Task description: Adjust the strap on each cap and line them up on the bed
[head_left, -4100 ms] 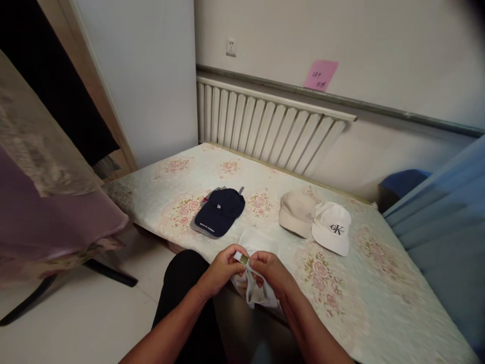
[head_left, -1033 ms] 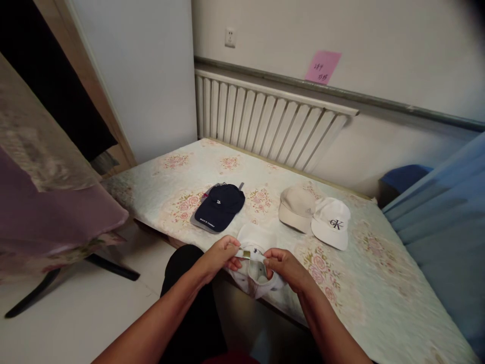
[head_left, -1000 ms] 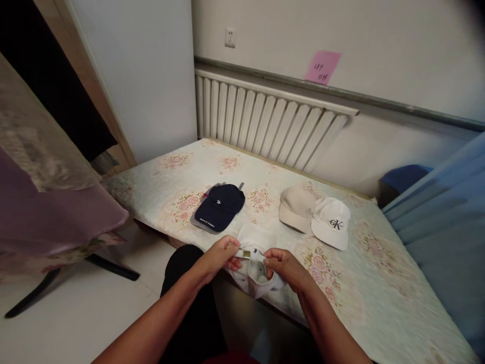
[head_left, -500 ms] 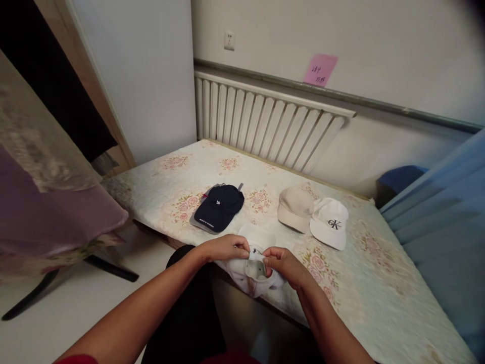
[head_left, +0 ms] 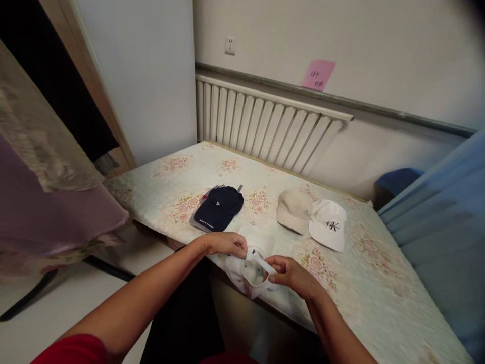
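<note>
A white cap (head_left: 237, 268) lies at the near edge of the cloth-covered surface, its back opening turned toward me. My left hand (head_left: 229, 244) pinches the back strap near the left side of the opening, fingers closed. On the other side, my right hand (head_left: 291, 275) grips the strap between thumb and fingers. The strap looks stretched between both hands, but I cannot make out its fastening. Beyond my left hand sits a navy cap (head_left: 222, 205) with white lettering, on top of something grey. Farther right lie a beige cap (head_left: 293, 208) and a white cap with black letters (head_left: 328, 225), touching.
A pale floral cloth (head_left: 235, 174) covers the surface. Behind it stand a white radiator (head_left: 261, 119) and a wall with a pink note (head_left: 319, 75). Hanging clothes (head_left: 56, 202) are at the left, a blue curtain (head_left: 432, 217) at the right.
My right hand has moved slightly right and down with its end of the strap. The cap's opening looks wider. My left hand has shifted slightly left, still pinching.
</note>
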A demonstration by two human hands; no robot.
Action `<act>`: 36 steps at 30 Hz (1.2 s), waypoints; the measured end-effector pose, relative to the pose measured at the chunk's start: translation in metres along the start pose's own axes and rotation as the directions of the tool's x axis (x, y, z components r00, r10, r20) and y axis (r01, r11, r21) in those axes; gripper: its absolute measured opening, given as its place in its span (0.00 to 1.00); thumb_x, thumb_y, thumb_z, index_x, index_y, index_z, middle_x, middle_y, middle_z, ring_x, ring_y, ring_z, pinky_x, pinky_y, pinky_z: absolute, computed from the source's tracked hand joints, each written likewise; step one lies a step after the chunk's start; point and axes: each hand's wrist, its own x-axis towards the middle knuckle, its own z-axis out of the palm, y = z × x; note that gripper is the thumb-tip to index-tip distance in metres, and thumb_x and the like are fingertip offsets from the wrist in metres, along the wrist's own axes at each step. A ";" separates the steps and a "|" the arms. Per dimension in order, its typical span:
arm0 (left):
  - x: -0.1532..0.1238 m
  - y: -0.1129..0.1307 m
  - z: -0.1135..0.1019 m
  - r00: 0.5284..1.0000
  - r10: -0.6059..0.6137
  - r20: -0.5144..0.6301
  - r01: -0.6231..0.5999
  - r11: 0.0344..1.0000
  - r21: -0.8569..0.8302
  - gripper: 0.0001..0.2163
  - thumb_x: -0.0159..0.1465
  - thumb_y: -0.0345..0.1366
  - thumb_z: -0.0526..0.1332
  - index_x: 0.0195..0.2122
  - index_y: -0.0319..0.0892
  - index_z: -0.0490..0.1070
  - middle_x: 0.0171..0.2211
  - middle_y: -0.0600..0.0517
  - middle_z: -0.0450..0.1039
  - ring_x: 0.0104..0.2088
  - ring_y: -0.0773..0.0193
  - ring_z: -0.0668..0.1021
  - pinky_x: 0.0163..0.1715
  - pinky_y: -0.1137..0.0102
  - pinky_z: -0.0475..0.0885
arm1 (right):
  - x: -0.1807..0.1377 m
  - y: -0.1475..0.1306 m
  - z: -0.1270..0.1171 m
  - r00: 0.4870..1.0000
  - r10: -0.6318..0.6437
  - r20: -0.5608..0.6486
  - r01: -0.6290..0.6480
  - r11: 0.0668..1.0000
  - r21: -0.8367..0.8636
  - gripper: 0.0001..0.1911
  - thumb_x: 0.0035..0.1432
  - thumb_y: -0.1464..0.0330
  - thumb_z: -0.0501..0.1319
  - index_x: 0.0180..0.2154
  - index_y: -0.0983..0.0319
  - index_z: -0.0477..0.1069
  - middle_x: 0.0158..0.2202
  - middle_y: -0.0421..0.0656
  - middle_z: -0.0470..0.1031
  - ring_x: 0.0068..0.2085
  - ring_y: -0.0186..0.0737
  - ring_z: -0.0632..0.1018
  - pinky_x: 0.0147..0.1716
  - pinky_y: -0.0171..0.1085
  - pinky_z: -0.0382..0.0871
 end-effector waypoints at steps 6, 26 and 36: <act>0.001 0.005 -0.002 0.999 -0.017 0.033 0.017 1.000 -0.005 0.12 0.48 0.41 0.67 0.31 0.40 0.72 0.24 0.58 0.66 0.26 0.70 0.65 0.29 0.74 0.58 | 0.003 0.007 -0.006 0.999 -0.001 -0.041 0.001 1.000 -0.010 0.16 0.44 0.64 0.70 0.36 0.63 0.74 0.29 0.38 0.77 0.27 0.31 0.72 0.29 0.32 0.58; 0.007 0.009 0.005 0.993 -0.112 -0.025 0.109 0.989 -0.101 0.11 0.42 0.39 0.68 0.25 0.40 0.72 0.23 0.56 0.71 0.25 0.69 0.69 0.29 0.72 0.62 | 0.003 0.013 -0.009 0.996 0.033 -0.084 -0.030 0.999 0.034 0.20 0.40 0.59 0.71 0.33 0.63 0.71 0.26 0.39 0.76 0.24 0.32 0.70 0.27 0.34 0.57; 0.008 0.009 0.004 0.996 -0.083 -0.008 0.083 0.994 -0.065 0.10 0.45 0.38 0.67 0.27 0.41 0.72 0.24 0.57 0.70 0.27 0.69 0.68 0.29 0.73 0.61 | 0.003 0.017 -0.010 0.994 0.051 -0.096 -0.048 0.998 0.036 0.19 0.41 0.58 0.70 0.33 0.62 0.71 0.27 0.39 0.76 0.25 0.34 0.71 0.28 0.35 0.59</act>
